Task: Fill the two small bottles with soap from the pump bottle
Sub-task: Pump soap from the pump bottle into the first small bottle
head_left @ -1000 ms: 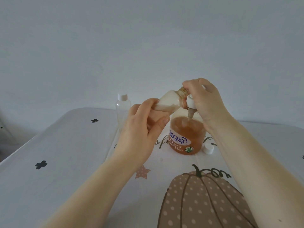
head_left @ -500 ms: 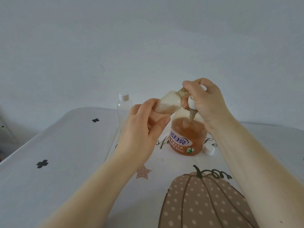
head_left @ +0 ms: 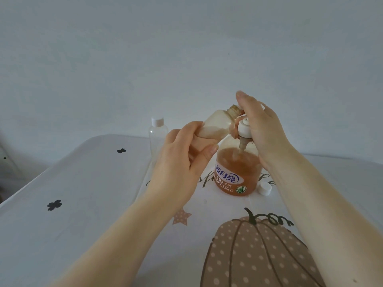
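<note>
Head view: the left hand (head_left: 178,162) grips 1 uncapped small bottle (head_left: 215,126), tilted, its neck at the nozzle of the pump bottle (head_left: 238,170) standing on the desk (head_left: 83,193). The right hand (head_left: 263,129) rests on the pump head, fingers loosely curved. The held bottle looks partly filled. Its white cap (head_left: 264,188) lies beside the pump bottle. The 2nd small bottle (head_left: 158,135), capped, seemingly empty, stands behind: filling looks under halfway.

desk (head_left: 87,183) w/ white cloth | pumpkin print (head_left: 261,253) at front | star print (head_left: 182,216) beside it | plain wall (head_left: 186,48) behind
</note>
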